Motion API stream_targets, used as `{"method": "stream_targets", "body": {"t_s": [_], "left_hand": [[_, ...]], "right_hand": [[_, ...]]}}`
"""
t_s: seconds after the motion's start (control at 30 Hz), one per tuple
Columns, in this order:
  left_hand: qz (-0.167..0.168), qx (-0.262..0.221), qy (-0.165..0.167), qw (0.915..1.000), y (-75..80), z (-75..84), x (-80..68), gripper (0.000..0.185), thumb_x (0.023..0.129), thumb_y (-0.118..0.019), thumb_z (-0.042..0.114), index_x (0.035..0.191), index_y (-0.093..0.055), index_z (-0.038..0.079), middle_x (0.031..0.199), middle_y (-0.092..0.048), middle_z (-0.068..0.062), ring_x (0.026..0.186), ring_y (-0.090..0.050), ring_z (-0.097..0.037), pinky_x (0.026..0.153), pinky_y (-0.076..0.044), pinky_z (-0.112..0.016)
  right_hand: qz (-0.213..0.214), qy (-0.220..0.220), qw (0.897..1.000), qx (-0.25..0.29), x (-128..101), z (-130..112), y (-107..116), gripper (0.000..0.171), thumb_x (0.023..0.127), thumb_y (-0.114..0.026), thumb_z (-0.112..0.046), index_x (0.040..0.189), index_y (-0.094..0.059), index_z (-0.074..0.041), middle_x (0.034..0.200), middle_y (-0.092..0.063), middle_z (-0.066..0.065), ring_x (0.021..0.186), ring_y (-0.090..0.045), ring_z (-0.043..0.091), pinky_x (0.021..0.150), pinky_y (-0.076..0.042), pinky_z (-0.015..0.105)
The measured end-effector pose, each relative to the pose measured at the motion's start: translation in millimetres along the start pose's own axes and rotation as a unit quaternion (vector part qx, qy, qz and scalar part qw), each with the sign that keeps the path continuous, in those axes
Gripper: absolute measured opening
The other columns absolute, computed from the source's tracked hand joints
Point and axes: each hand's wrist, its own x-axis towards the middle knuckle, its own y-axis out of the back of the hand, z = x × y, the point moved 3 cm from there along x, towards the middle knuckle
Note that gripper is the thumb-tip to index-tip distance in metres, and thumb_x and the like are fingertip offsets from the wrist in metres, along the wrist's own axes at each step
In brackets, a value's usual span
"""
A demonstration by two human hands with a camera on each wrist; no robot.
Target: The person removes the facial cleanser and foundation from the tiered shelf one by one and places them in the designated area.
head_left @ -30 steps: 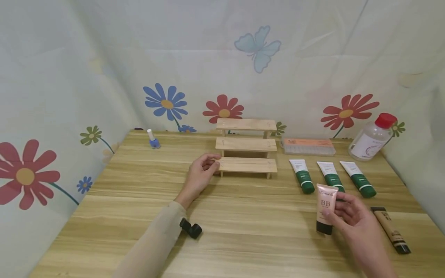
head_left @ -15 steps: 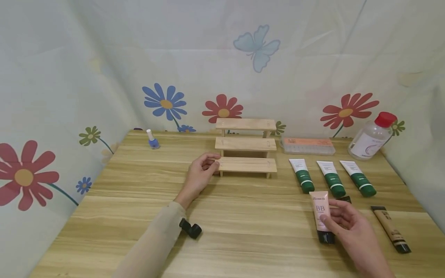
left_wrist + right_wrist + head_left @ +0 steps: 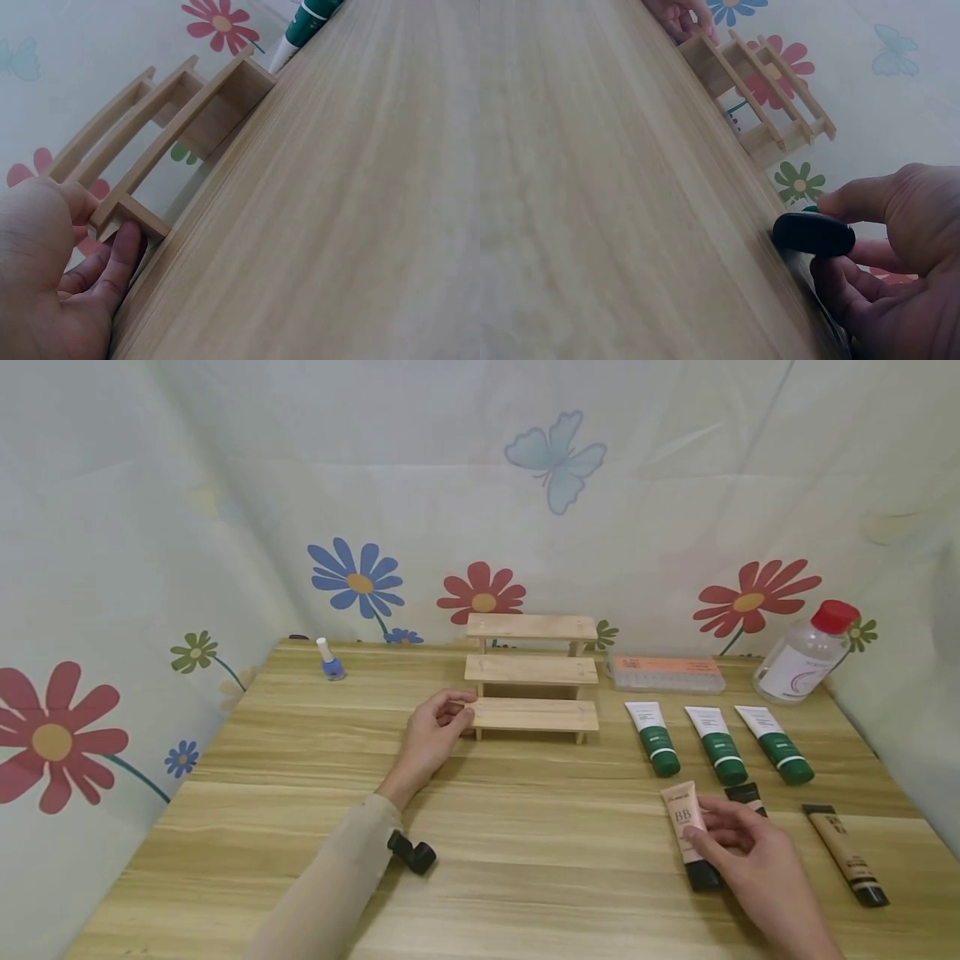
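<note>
My right hand (image 3: pixel 757 860) pinches a pink BB cream tube (image 3: pixel 681 831) with a black cap, close over the table at front right. In the right wrist view the cap (image 3: pixel 814 234) points at the camera between thumb and fingers. Partly covered by that hand lies a black-ended tube (image 3: pixel 744 795). At the three-tier wooden display stand (image 3: pixel 531 670), my left hand (image 3: pixel 435 735) grips the left end of the lowest step. The left wrist view has the thumb over the step's board and fingers (image 3: pixel 124 259) curled under it, against the end support.
Three green-and-white tubes (image 3: pixel 720 747) lie in a row right of the stand. Behind them are a clear case with an orange label (image 3: pixel 667 674) and a red-capped bottle (image 3: pixel 802 656). A tan tube (image 3: pixel 843 856) lies far right; a blue nail polish bottle (image 3: pixel 331 662) stands back left.
My right hand has moved the BB cream tube left and nearer, lower toward the table, tilting its top leftward. The black-ended tube behind has come into sight. My left hand has stayed still.
</note>
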Motion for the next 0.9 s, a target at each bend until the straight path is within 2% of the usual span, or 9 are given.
{"method": "stream_targets", "body": {"t_s": [0.2,0.4,0.53,0.63,0.7,0.9], "left_hand": [[-0.001,-0.003,-0.001,1.0,1.3,1.4,-0.5,0.02,0.111,-0.071,0.018,0.13,-0.078,0.016,0.111,-0.075,-0.009,0.1,-0.072,-0.022,0.086,-0.062,-0.03],[-0.003,-0.003,0.0,1.0,2.6,2.4,-3.0,0.019,0.112,-0.07,0.018,0.129,-0.078,0.018,0.11,-0.075,-0.01,0.099,-0.072,-0.024,0.086,-0.062,-0.032],[-0.003,-0.001,0.002,1.0,2.4,2.1,-4.0,0.019,0.112,-0.07,0.018,0.129,-0.078,0.018,0.111,-0.075,-0.01,0.1,-0.072,-0.024,0.086,-0.062,-0.032],[-0.003,-0.002,0.0,1.0,2.3,2.3,-3.7,0.02,0.112,-0.071,0.018,0.13,-0.078,0.018,0.111,-0.075,-0.011,0.1,-0.072,-0.024,0.087,-0.061,-0.032],[-0.003,-0.002,-0.002,1.0,2.5,2.5,-3.6,0.02,0.112,-0.071,0.019,0.13,-0.078,0.017,0.111,-0.075,-0.011,0.1,-0.072,-0.024,0.087,-0.061,-0.033],[-0.004,-0.009,0.001,0.9999,2.5,0.3,-4.6,0.02,0.111,-0.071,0.019,0.13,-0.078,0.018,0.111,-0.075,-0.011,0.099,-0.072,-0.025,0.087,-0.063,-0.034]], "right_hand": [[0.045,0.005,0.999,-0.021,-3,-1,-2,0.054,0.104,-0.081,-0.018,0.152,-0.061,-0.001,0.139,-0.067,0.023,0.111,-0.069,0.031,0.072,-0.054,0.012],[0.075,0.016,0.997,-0.024,-6,-1,-2,0.052,0.104,-0.081,-0.015,0.15,-0.061,-0.002,0.142,-0.068,0.023,0.112,-0.069,0.032,0.072,-0.052,0.011],[0.099,0.03,0.995,-0.012,-9,-1,-1,0.049,0.102,-0.083,-0.013,0.146,-0.064,-0.003,0.135,-0.072,0.022,0.103,-0.069,0.02,0.071,-0.052,0.01],[0.124,0.034,0.992,0.004,-11,-1,0,0.045,0.101,-0.083,-0.011,0.143,-0.067,-0.004,0.132,-0.073,0.021,0.094,-0.063,0.005,0.071,-0.051,0.008],[0.137,0.034,0.99,0.018,-13,-2,1,0.043,0.102,-0.082,-0.011,0.142,-0.068,-0.005,0.131,-0.072,0.019,0.091,-0.06,0.0,0.071,-0.051,0.008],[0.155,0.05,0.985,0.054,-17,-8,5,0.038,0.107,-0.075,-0.015,0.143,-0.068,-0.006,0.133,-0.07,0.015,0.096,-0.06,0.004,0.074,-0.049,0.007]]}}
